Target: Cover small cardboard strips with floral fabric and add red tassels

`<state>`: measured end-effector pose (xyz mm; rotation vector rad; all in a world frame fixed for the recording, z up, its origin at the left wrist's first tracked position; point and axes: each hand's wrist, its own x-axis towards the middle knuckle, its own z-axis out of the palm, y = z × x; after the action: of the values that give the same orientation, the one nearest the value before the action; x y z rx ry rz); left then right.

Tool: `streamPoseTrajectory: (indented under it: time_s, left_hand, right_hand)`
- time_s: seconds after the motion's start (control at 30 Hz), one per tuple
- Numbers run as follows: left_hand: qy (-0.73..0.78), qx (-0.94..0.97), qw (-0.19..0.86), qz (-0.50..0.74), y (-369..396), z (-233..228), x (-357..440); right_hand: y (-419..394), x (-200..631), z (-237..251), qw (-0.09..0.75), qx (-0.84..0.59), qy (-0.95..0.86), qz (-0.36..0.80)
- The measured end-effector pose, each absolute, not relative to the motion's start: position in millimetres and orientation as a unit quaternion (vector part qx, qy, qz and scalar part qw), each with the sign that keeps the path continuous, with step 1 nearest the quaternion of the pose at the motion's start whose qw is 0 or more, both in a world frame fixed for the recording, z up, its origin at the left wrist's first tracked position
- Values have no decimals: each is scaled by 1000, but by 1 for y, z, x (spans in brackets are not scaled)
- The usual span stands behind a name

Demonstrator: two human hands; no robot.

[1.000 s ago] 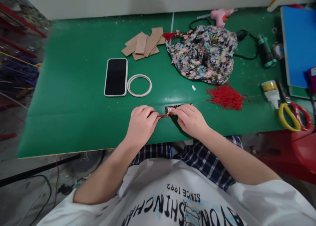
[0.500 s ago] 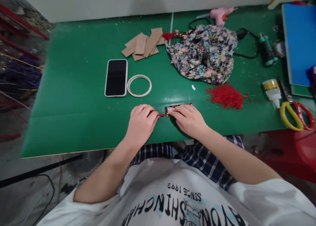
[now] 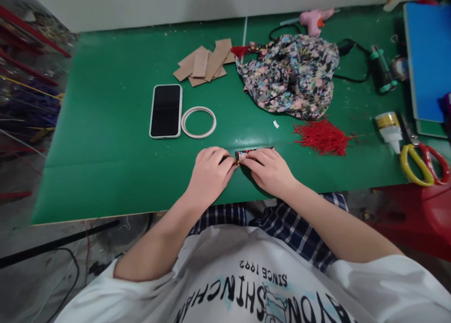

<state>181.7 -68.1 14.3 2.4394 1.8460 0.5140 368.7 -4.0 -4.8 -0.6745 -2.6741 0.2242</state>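
A small dark floral fabric strip [image 3: 251,151] lies on the green table near its front edge. My right hand [image 3: 270,170] is closed over it, fingertips pressing it down; a pale patch shows beside the thumb. At the strip's left end my left hand [image 3: 213,170] is closed in a pinch, its fingertips touching that end. The red thread seen between those fingertips a moment ago is now mostly covered by them. To the right of my hands lies a heap of red threads [image 3: 323,137].
Behind lie a crumpled floral cloth [image 3: 289,76], cardboard strips [image 3: 211,64] and a pink glue gun [image 3: 313,22]. At left are a phone [image 3: 166,111] and a white ring-shaped roll [image 3: 183,125]. Glue bottle [image 3: 389,130], scissors [image 3: 416,163] and blue board [image 3: 428,64] sit at right.
My left hand has moved right, up against the end of the fabric strip, covering the short red thread that showed between. My right hand has stayed on the strip.
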Motion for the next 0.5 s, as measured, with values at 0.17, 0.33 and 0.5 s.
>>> streamPoseTrajectory:
  time_s: [0.17,0.33,0.5]
  left_hand:
    - [595,787,15,161,-67,12,183]
    - [601,783,7,159,-67,11,185]
    - [604,781,6,158,-66,10,187]
  right_hand:
    - [-4,368,-5,203,-257,-935,137]
    - [-4,368,-7,222,-240,-940,98]
    - [-4,367,-8,226,-255,-933,118]
